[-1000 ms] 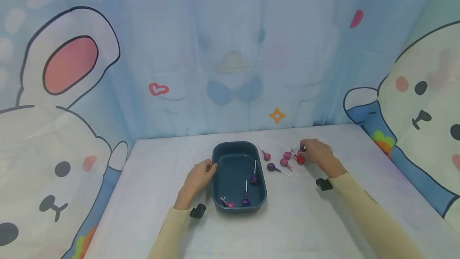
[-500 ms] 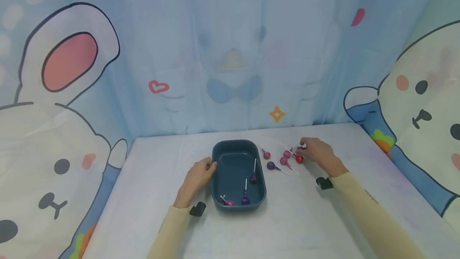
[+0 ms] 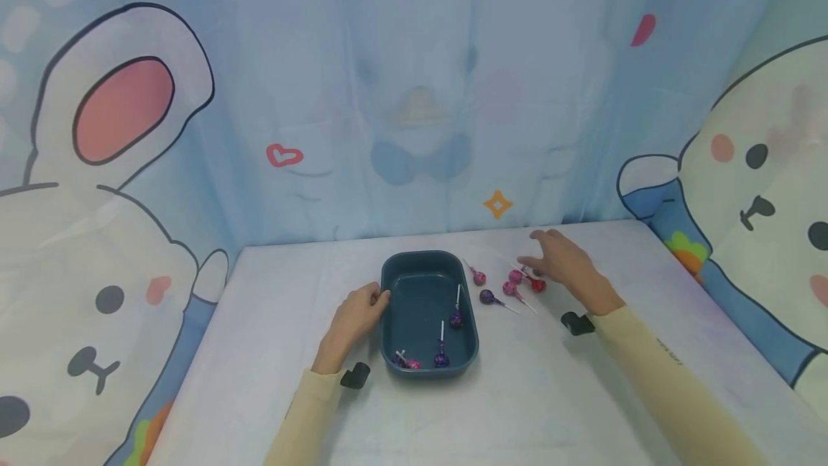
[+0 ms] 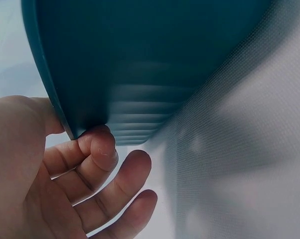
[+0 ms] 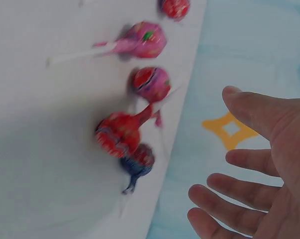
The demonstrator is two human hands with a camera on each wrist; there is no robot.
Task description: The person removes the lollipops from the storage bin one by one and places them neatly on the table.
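My left hand grips the left rim of a dark teal tray, thumb inside and curled forefinger outside. In the tray lie two purple lollipops and, in the near left corner, a pink lollipop against a dark one. Fingers spread and holding nothing, my right hand hovers beside a loose cluster. This has a red lollipop, pink lollipops and, in the right wrist view, a dark blue lollipop touching the red one; the hand hides that one from the head view.
Between tray and cluster lie a dark purple lollipop and another pink lollipop. Everything stands on a white-covered table. A blue printed curtain rises directly behind the table's back edge.
My right hand's fingers, earlier closed in around the dark lollipop by the red one, have spread apart and moved slightly up and left. The left hand and tray stay put.
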